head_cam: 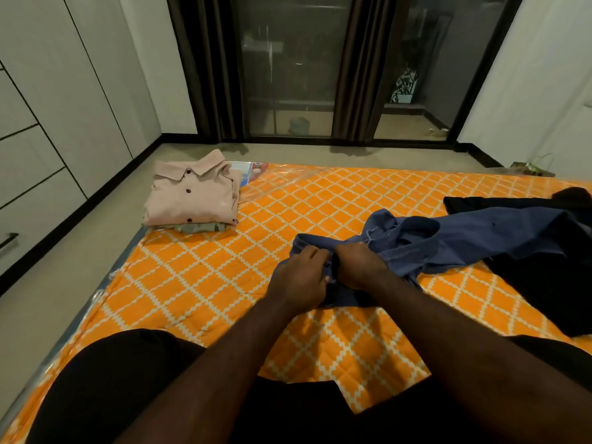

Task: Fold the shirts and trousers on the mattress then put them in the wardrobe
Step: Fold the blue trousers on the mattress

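The left hand point(301, 275) and right hand point(358, 267), close together, both clutch one bunched end of the crumpled blue cotton trousers point(480, 232) mid-way across the orange diamond-quilted mattress point(208, 283). Their length trails towards its right edge, over a black garment point(544, 283), nearer the right hand.

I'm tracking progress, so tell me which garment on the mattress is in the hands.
The blue garment, gripped by left hand and right hand. The folded pink shirt and the black garment lie untouched.
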Motion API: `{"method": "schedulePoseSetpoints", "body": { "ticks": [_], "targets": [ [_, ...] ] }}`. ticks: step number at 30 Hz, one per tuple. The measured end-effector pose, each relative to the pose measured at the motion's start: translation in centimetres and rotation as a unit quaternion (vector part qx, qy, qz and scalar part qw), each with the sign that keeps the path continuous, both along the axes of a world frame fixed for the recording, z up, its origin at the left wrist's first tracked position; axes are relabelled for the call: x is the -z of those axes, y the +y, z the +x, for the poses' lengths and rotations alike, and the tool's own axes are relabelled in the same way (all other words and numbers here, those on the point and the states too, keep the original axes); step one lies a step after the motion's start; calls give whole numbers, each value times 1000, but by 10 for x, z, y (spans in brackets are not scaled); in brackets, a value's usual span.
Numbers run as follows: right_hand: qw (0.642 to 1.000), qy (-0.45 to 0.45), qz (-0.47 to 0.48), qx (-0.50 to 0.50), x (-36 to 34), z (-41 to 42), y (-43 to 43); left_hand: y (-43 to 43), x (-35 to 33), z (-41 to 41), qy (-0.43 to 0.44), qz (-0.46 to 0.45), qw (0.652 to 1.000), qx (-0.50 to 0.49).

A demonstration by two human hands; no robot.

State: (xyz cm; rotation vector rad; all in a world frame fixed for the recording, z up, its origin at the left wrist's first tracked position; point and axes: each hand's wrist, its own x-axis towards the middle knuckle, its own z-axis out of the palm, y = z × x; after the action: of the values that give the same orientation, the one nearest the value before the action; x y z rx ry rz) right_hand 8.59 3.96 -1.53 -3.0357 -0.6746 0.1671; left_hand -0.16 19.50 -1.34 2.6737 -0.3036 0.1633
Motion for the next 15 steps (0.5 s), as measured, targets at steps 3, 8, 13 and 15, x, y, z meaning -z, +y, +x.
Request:
{"method": "schedulePoseSetpoints", "body": {
  "ticks": [3, 8, 13, 15],
  "targets": [
    [1000, 22, 9, -4, -1, 6, -1, 0, 4, 9, 8, 16, 1000, -9],
    [998, 31, 12, -53, -12, 7, 2, 6, 11, 18, 50, -6, 999, -7],
    [999, 33, -2, -16, -22, 4, -1, 3, 19, 19, 116, 35, 992, -26],
    [1000, 5, 6, 0, -29, 1, -3, 2, 15, 18, 98, 41, 993, -52]
  ]
}}
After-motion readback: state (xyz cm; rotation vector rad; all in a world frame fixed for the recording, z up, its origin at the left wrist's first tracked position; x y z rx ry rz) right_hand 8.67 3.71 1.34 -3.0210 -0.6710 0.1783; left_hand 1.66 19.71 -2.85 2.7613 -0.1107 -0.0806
